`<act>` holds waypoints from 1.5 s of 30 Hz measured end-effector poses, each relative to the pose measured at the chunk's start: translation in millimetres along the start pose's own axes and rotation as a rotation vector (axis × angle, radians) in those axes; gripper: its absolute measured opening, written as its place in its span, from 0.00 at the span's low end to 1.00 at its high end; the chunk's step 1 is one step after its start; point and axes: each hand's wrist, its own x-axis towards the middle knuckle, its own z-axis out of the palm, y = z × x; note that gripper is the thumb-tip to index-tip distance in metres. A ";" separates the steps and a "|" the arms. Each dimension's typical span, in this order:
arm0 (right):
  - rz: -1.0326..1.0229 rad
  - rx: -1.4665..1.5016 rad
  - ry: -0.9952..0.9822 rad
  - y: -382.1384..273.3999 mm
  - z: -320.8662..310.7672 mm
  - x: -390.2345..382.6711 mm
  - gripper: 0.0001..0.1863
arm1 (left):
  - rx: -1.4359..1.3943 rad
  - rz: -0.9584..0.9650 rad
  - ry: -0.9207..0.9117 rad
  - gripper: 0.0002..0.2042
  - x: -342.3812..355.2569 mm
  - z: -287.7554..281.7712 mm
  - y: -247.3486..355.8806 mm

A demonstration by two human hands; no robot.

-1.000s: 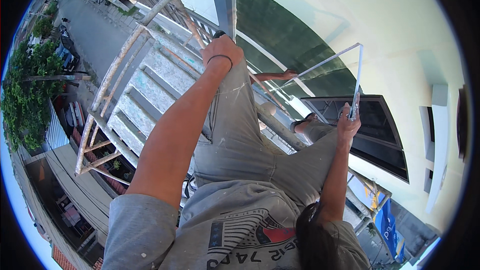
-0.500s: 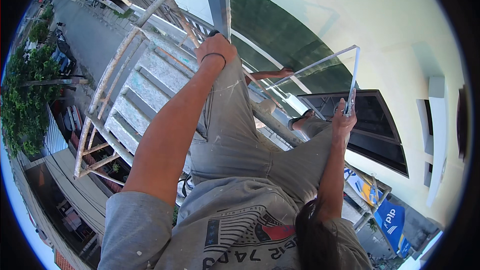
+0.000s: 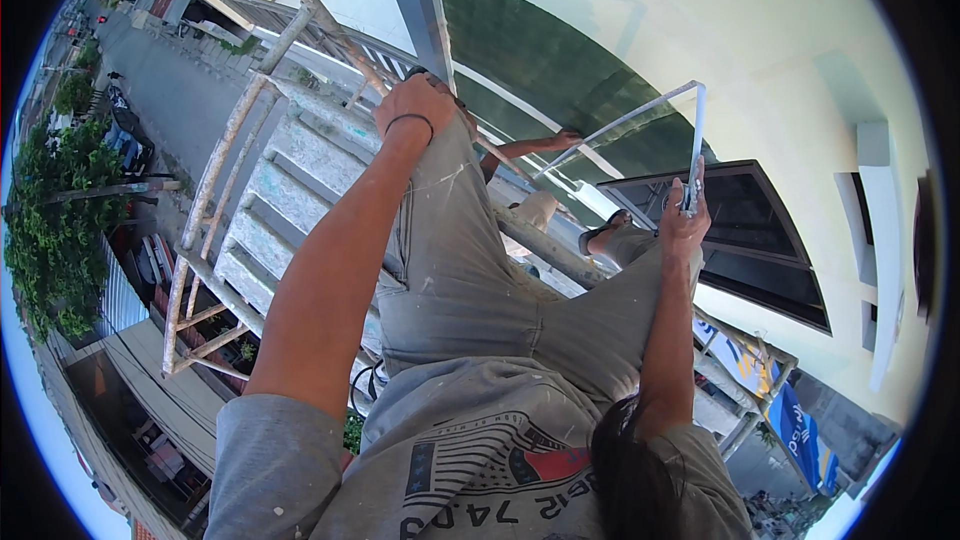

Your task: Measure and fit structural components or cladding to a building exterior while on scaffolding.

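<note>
My left hand (image 3: 412, 107) rests by my raised left knee, its fingers curled over. A dark thing shows at its far side, mostly hidden, and I cannot make out what it is. On the right, my right hand (image 3: 685, 220) is closed on the lower end of a pale bent bar (image 3: 698, 130). From my fist the bar rises, turns a corner and runs off to the left. Close to its far end is another person's hand (image 3: 562, 142), reaching from below; whether it touches the bar I cannot tell.
I sit high on paint-spattered scaffolding, with a slatted platform (image 3: 285, 175) and rusty tube railing (image 3: 215, 170) at left. A grey post (image 3: 415, 0) stands ahead. A dark-framed window (image 3: 760, 240) is set in the pale wall at right. A street (image 3: 165, 70) lies far below.
The view has tilted slightly, so the scaffold and wall sit a little differently. Both my hands keep their grip, and the bar has shifted a little to the left in the picture.
</note>
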 end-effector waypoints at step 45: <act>0.073 -0.096 -0.018 35.2 0.2 13.9 0.33 | 0.197 0.122 0.146 0.28 30.7 37.2 -9.2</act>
